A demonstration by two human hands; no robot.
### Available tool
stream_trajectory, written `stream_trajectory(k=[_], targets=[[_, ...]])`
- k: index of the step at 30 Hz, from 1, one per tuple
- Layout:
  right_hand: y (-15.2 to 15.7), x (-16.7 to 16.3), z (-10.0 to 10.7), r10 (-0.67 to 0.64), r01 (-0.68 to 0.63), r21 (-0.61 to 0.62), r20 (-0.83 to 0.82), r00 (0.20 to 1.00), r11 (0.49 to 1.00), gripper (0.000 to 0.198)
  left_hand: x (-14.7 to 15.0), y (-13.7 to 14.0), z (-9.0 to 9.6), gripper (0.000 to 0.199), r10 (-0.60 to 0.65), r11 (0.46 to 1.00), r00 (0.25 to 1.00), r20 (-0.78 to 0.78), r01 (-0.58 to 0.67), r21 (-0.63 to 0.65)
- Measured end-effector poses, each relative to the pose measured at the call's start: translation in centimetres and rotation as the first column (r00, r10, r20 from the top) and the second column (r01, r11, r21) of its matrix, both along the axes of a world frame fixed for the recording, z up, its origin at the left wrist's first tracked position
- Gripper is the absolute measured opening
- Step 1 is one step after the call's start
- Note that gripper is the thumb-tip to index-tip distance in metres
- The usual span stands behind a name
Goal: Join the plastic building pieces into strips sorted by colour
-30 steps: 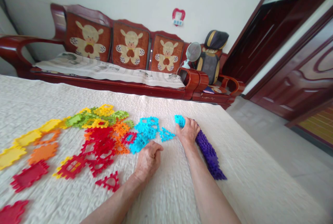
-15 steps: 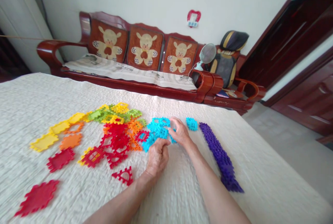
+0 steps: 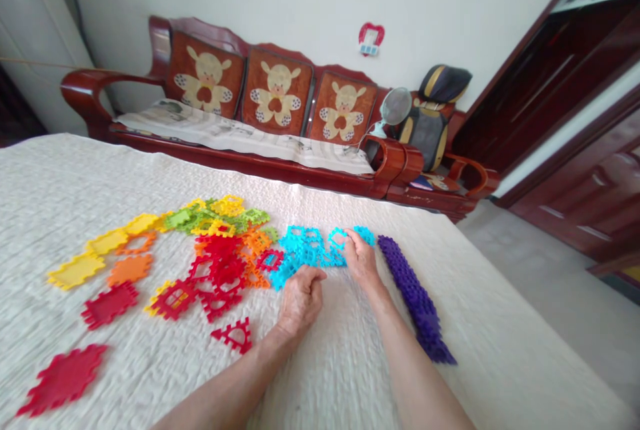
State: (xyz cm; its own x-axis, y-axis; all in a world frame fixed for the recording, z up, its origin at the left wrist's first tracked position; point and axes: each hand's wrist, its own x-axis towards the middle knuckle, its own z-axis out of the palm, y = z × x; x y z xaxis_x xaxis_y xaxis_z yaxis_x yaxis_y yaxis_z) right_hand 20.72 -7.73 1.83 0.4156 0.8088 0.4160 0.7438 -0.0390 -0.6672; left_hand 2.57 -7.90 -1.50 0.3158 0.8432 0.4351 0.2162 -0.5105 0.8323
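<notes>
- Done, judging by layout: purple interlocking tiles (image 3: 413, 297) sit in one long tight row, right of centre frame, running down toward lower right.
- Cyan looks only just begun: one cyan tile (image 3: 366, 235) lies apart from the heap, just left of the purple row's top end, partly behind the right hand.
- Left over: cyan heap (image 3: 303, 247), mid-frame, loose and overlapping; red heap (image 3: 225, 270), left of centre, jumbled, with orange tiles (image 3: 257, 242) alongside; green tiles (image 3: 200, 222) mixed with yellow ones above it. None of these stacked neatly.
- Also loose: solid yellow panels (image 3: 107, 242) in a slanting line at left, red triangle (image 3: 237, 335) lower centre-left, solid red panel (image 3: 64, 380) lower left.
- Right hand (image 3: 361, 258): partly closed, thumb and fingers seem to pinch a cyan window tile (image 3: 337, 245), between cyan heap and lone tile.
- Left hand (image 3: 301, 297): curled into a fist beside the heap's lower edge, no tile seen in it; palm hidden.
- Everything on white quilted cover (image 3: 330, 377).
</notes>
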Motion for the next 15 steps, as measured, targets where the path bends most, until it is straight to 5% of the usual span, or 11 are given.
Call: stream_trajectory(k=[7, 15], targets=[[-3.7, 2.9, 1.0, -0.178, 0.210, -0.240, 0.147, 0.973, 0.948, 0.049, -0.1, -0.1, 0.0, 0.029, -0.009, 0.999, 1.000, 0.009, 0.009, 0.031], [-4.3, 3.4, 1.8, -0.215, 0.283, -0.318, 0.233, 0.948, 0.905, 0.039, -0.1, 0.0, 0.0, 0.029, -0.017, 0.999, 1.000, -0.016, 0.018, 0.049]])
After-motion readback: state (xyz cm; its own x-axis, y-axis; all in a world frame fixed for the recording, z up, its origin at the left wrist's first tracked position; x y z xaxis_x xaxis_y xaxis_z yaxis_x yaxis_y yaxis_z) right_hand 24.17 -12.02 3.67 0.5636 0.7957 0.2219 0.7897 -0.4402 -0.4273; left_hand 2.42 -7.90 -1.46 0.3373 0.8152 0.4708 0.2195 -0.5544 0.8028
